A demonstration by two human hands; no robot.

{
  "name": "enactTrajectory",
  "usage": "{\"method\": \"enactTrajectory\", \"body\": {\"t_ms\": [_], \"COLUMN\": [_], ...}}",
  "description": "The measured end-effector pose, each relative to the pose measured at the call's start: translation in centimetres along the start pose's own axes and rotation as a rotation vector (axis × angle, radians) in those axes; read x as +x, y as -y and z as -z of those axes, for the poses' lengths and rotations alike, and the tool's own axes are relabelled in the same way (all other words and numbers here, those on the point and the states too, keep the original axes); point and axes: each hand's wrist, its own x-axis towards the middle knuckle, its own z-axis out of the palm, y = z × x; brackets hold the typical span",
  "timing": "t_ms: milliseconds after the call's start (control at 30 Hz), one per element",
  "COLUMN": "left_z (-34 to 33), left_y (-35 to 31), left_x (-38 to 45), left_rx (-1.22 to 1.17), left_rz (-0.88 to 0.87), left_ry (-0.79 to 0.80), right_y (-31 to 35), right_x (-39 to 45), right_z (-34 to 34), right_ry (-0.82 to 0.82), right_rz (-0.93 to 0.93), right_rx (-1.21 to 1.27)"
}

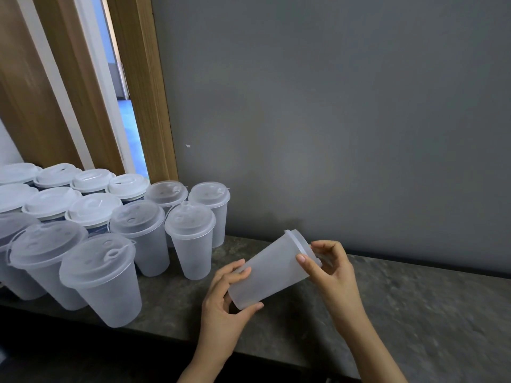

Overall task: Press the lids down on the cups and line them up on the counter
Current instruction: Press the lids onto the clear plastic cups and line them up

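Note:
A frosted plastic cup [273, 272] is held tilted above the counter, its base toward me at the lower left and its lid [300, 240] pointing up and right. My left hand [226, 302] grips the base of the cup. My right hand [329, 268] curls round the lid end, thumb on the cup wall near the rim and fingers on the lid's face. To the left, several lidded cups [102, 275] stand upright in rows on the stone counter [414, 308].
A grey wall [331, 120] rises right behind the counter. At the back left a wooden door frame [138, 92] borders a narrow opening. The counter's front edge [249, 349] runs diagonally below my wrists. Bare counter lies to the right of my hands.

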Motion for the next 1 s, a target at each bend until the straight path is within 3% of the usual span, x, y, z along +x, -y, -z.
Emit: {"method": "enactTrajectory", "body": {"t_ms": [433, 800, 1000], "left_z": [0.4, 0.5, 0.2], "left_y": [-0.7, -0.2, -0.6], "left_x": [0.6, 0.2, 0.0], "left_rx": [-0.261, -0.236, -0.268], "left_rz": [0.281, 0.148, 0.157], "left_ry": [0.096, 0.065, 0.153], "right_y": [0.2, -0.1, -0.6], "right_x": [1.2, 1.0, 1.2], "right_z": [0.4, -0.2, 0.1], "right_ry": [0.083, 0.113, 0.078], "right_rz": [0.082, -0.027, -0.024], "right_rx": [0.047, 0.029, 0.055]}}
